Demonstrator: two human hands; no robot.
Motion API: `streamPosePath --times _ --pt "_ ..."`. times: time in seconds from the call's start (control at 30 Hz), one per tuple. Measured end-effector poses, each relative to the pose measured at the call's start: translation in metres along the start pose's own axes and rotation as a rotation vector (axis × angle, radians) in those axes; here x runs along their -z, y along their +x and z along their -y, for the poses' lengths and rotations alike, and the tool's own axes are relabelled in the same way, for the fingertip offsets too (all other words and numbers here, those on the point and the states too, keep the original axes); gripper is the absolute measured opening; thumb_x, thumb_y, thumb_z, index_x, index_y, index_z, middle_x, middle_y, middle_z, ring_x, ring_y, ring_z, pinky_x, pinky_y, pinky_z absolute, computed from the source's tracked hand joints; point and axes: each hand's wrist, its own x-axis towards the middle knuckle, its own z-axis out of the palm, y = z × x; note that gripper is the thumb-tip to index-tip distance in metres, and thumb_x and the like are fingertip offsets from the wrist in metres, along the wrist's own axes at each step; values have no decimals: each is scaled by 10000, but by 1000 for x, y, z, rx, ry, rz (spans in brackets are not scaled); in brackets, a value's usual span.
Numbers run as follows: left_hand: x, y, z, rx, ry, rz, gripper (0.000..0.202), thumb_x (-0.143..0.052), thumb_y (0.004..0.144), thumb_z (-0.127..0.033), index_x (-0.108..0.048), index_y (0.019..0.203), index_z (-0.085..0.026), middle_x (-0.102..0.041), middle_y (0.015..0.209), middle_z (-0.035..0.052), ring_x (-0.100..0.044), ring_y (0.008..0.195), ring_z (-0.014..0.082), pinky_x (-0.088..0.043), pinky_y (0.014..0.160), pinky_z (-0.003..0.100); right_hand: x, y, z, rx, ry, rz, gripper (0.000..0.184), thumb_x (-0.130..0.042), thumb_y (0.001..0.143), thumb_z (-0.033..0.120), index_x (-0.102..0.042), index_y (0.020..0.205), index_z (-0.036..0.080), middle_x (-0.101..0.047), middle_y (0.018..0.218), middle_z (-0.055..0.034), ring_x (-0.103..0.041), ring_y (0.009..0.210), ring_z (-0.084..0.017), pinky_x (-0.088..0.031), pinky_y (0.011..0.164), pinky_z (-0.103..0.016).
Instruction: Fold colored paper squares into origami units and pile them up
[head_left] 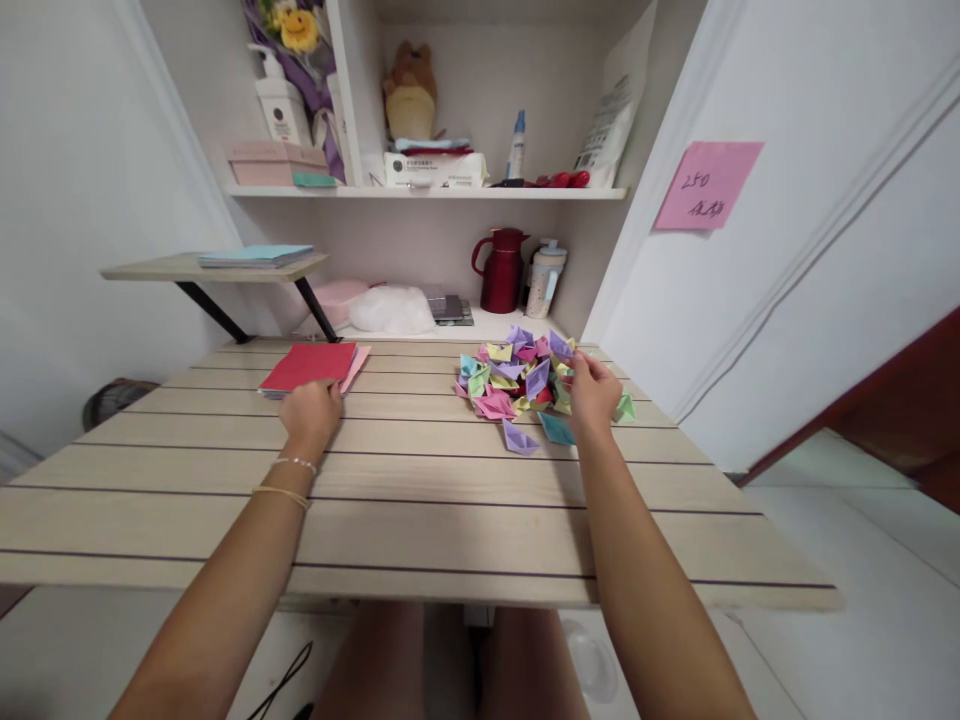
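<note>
A stack of coloured paper [309,366], red on top with a pink sheet sticking out at the right, lies on the left of the slatted table. My left hand [311,412] is closed at its near edge, fingers curled on the red sheet. On the right rises a heap of folded paper boats [506,372] in purple, pink, yellow, green and blue. At its right side my right hand [594,392] pinches a paper boat, mostly hidden by the fingers. A purple boat [519,437] and a blue boat [556,428] lie at the heap's near edge.
Blue paper [255,256] rests on a small raised shelf [161,266] at the left. Behind the table stand a dark red jug [502,272], a pale tumbler [545,282] and a white plastic bag [391,309]. A pink note [709,186] is stuck on the right wall.
</note>
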Motion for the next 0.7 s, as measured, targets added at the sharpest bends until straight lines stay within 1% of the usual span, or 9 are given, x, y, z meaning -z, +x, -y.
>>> streamPosePath --times 0.1,0.2,0.27,0.37,0.47,0.53,0.7 --pt "-1 2 3 -23 -38 -21 322 -480 769 -373 -713 876 -177 -672 809 170 -594 773 310 -387 632 369 0 -1 3 -51 30 -33 395 -531 720 393 -647 993 132 -670 831 -64 -531 489 -96 -448 465 -222" --pt "-2 4 5 -27 -96 -67 281 -537 736 -362 -715 840 -171 -673 797 161 -585 809 309 -394 660 379 0 -1 4 -84 54 -53 394 -542 710 382 -632 1003 134 -659 820 -58 -505 464 -85 -414 426 -207" --pt "-3 5 6 37 -193 -84 271 -567 715 -382 -713 823 -181 -678 797 142 -587 790 296 -406 655 379 1 0 3 -100 73 -55 398 -547 705 380 -618 1015 140 -655 825 -54 -500 462 -80 -402 415 -200" --pt "-7 7 9 172 -431 -56 263 -601 682 -419 -707 785 -201 -687 782 94 -599 718 249 -435 638 352 1 1 0 -132 115 -50 397 -546 701 381 -602 1019 151 -647 829 -43 -493 458 -71 -394 409 -190" --pt "-15 10 12 230 -635 -62 251 -648 630 -412 -704 738 -193 -691 756 66 -615 715 221 -458 685 333 1 0 -1 -155 131 -46 383 -539 701 374 -594 1010 154 -639 819 -33 -491 461 -69 -396 418 -191" --pt "-20 11 14 244 -743 -77 250 -674 600 -390 -707 737 -183 -695 756 62 -624 727 212 -465 727 329 1 0 -2 -130 100 -41 367 -530 707 362 -592 1003 154 -636 804 -31 -501 469 -78 -406 437 -204" --pt "-28 12 13 307 -923 -102 251 -682 581 -325 -703 761 -152 -697 772 63 -631 761 208 -477 762 324 -1 -4 0 27 -54 -34 345 -508 736 364 -579 993 145 -629 767 -39 -531 512 -118 -433 537 -262"
